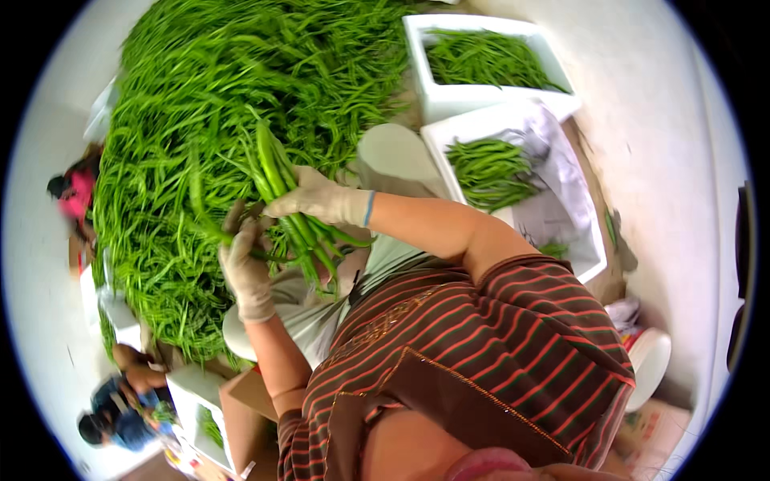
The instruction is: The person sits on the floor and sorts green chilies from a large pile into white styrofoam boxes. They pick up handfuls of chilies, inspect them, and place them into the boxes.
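- Green chili peppers: one broad, deep heap, long and slender, spread in front of the person and off to the left; further portions lie in the boxes and in both hands.
- Person: brown top with red stripes, pale trousers; knees bent at the near edge of the heap, both forearms reaching toward it.
- Two co-workers: one in a pink top, one in dark blue; both beyond the left side of the heap, small in view.
- White foam boxes: one at upper right, holding peppers; a second just beside it, with peppers laid roughly parallel and a pale sheet draped inside; a third at lower left, with some peppers visible.
- Cardboard box: brown, beside the third foam box.
- White tub: round, near the person's right side.
- Right hand: pale glove, blue cuff edge; fingers closed around a bunch.
- Bunch: several peppers, ends projecting above and below the grip.
- Left hand: pale glove, darkened fingertips, close to the right; fingers curled on a curved pepper, somewhat blurred.
- Curved pepper: single, its free end pointing away from the person.
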A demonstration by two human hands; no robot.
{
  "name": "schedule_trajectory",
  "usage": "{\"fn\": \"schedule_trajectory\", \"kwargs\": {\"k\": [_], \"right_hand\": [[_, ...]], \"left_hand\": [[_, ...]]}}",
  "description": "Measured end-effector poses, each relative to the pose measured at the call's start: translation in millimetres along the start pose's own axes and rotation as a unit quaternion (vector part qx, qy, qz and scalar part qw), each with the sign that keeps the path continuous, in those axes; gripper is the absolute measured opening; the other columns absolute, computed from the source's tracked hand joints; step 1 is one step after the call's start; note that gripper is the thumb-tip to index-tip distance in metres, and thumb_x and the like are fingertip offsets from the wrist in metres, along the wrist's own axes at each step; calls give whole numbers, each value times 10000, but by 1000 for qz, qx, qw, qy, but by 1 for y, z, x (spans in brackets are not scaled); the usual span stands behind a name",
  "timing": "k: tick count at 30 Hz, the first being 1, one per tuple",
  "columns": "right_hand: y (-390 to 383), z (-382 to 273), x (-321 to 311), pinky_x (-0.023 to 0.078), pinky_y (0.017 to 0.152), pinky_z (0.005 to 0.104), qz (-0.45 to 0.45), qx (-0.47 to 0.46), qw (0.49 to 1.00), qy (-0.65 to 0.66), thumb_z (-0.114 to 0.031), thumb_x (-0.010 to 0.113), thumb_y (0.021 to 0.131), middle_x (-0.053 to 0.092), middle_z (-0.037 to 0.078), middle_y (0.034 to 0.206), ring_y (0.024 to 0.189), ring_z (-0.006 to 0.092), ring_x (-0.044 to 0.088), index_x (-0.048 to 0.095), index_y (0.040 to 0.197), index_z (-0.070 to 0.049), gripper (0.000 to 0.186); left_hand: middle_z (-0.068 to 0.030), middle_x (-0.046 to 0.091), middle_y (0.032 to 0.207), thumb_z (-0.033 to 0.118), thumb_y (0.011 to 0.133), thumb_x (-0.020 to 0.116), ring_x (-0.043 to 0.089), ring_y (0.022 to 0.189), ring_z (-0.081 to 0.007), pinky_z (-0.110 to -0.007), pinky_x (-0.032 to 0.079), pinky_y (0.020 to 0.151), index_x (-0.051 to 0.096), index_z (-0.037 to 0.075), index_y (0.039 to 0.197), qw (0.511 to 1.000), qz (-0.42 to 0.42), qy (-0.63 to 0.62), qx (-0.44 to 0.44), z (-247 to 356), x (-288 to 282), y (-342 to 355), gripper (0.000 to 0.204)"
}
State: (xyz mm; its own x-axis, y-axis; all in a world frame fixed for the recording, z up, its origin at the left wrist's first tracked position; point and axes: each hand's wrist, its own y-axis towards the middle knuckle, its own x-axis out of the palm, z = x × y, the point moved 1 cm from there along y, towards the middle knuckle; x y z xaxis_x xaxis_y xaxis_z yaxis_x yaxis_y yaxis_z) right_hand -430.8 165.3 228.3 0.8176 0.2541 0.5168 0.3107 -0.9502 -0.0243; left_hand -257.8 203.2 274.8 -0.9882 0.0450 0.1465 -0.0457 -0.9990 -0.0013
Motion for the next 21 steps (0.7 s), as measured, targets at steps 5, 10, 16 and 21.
{"fn": "schedule_trajectory", "kwargs": {"k": [5,10,16,21], "right_hand": [[-65,-123,-64,525,828,375,131,-200,971,-6,-261,669,876,694,98,906,900,227,652,658,1084,-20,318],[-204,-190,-227,517,939,428,298,-321,893,101,-327,628,907,685,142,1008,965,272,653,644,1041,-3,350],[-312,-45,-353,577,822,427,545,-74,812,196,-144,644,900,675,153,871,809,300,672,599,1028,21,213],[-352,92,-416,587,636,420,587,120,755,269,-164,671,887,669,141,800,677,285,664,618,950,-5,179]], "left_hand": [[-194,662,1134,126,979,525,531,604,-76,-178,386,444,489,-40,1337,994,-31,-100,36,2,-13,17,396],[-100,664,1127,159,985,561,543,666,-65,-176,388,456,521,6,1330,986,44,-149,-62,-23,-76,16,380],[-52,643,1075,109,976,576,514,650,-56,-182,360,464,537,14,1312,963,99,-199,-149,-76,-118,10,351],[-35,653,1072,109,978,573,500,641,-48,-175,333,445,559,26,1284,955,137,-180,-191,-80,-106,1,317]]}}
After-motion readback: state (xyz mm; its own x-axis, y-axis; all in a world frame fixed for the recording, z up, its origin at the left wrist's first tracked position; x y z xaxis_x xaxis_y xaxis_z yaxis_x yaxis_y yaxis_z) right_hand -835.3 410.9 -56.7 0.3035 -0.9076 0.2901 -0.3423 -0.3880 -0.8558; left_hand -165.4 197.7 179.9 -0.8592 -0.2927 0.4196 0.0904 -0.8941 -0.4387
